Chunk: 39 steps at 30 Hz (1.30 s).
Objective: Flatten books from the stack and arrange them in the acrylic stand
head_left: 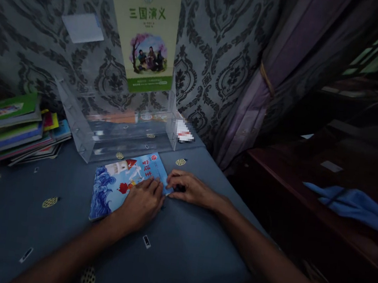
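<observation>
A blue illustrated paperback book [104, 193], with waves and a red-roofed building on its cover, lies on the cloth-covered table. My left hand [144, 200] rests palm down on the cover, fingers laid out over its lower right part. At the book's right edge, my right hand [192, 189] pinches the corner between thumb and curled fingers. Just behind the book stands a clear plastic rack [89, 146], close to the far table edge.
A stack of books [18, 128] sits at the left. A green and cream book [153, 29] stands upright behind the rack, against patterned wallpaper. A purple curtain [247, 102] hangs at the right. Beyond the table's right edge, blue cloth [354, 206] lies on a dark red surface.
</observation>
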{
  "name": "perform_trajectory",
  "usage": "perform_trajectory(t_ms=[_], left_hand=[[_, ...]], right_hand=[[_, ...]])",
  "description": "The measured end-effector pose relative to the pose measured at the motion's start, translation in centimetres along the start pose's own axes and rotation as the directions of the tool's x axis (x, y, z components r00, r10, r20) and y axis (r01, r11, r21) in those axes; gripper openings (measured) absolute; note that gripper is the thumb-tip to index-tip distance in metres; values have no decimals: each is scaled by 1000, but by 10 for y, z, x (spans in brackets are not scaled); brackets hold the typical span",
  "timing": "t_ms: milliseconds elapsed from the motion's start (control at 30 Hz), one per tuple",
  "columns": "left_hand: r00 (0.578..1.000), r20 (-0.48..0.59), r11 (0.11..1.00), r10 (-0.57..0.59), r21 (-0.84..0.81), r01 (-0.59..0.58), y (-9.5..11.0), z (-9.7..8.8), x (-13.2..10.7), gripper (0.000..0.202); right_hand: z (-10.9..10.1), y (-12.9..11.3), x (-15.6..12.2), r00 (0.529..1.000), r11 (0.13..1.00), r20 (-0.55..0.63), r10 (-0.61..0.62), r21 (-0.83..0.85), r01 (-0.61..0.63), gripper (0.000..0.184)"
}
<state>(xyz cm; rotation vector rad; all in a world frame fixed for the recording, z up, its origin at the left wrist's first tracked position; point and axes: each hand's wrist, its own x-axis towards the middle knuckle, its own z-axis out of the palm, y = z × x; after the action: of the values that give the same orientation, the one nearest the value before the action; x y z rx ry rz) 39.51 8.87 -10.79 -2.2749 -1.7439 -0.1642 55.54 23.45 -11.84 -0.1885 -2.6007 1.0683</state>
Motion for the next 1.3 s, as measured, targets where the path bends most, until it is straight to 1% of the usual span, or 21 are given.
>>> perform_trajectory(t_ms=[100,200,300,400,433,500,533,600,667,833,967,1033,1100,1133,1167,1200,1233,1267,1300], left_hand=[[1000,4,999,14,-37,-14,-4,-3,0,29],[1000,25,995,-18,-101,20,-19,-7,-7,27],[994,32,989,-105,-99,108,-51,-3,-24,32],[968,36,967,-249,-36,251,-90,6,-48,39],[962,37,961,-272,-33,273,-101,9,-55,40],[954,43,954,-296,-30,297,-115,10,-66,42],[951,50,952,-305,-24,306,-118,8,-69,42],[939,79,942,-334,3,334,-116,0,-73,41],[916,133,926,-377,43,375,-106,-13,-74,40],[832,296,883,-469,146,446,-74,-48,-77,34],[768,393,863,-505,200,465,-51,-63,-85,34],[759,411,863,-504,217,456,-40,-68,-89,36],[766,399,864,-504,242,443,-31,-70,-92,39],[778,381,865,-500,251,434,-27,-70,-93,40],[799,355,873,-485,249,420,-23,-70,-94,41],[832,325,892,-449,222,394,-19,-69,-95,41],[876,292,922,-384,168,348,-16,-67,-96,40],[922,255,956,-292,92,278,-12,-64,-97,40],[958,217,982,-187,9,189,-8,-61,-97,41]], right_hand=[[1,3,-1,1000,1000,-3,-9,-10,9,9],[0,5,-2,1000,999,-12,-23,-24,23,7],[-2,6,-2,999,999,8,-38,-32,38,8],[-3,6,-2,999,998,19,-40,-37,41,10],[-3,6,-2,999,999,19,-40,-33,41,10],[-3,6,-2,999,999,20,-39,-23,40,11],[-3,7,-2,999,999,20,-39,-19,39,13],[-3,11,-2,999,999,14,-38,-17,38,17],[-2,17,-3,999,999,0,-39,-29,39,21],[-2,33,-1,998,988,-10,-66,-143,64,24],[-2,40,14,995,967,-31,-98,-241,88,26],[-2,42,26,995,957,-33,-97,-277,84,28],[-1,45,39,995,948,-14,-97,-306,88,29],[0,46,45,995,943,-6,-102,-319,95,28],[1,47,51,994,939,-7,-107,-329,99,27],[3,49,56,993,936,-14,-114,-336,103,27],[4,50,61,992,935,-21,-122,-337,108,27],[5,51,64,991,936,-32,-132,-334,114,27],[7,51,68,989,937,-46,-142,-328,119,26]])
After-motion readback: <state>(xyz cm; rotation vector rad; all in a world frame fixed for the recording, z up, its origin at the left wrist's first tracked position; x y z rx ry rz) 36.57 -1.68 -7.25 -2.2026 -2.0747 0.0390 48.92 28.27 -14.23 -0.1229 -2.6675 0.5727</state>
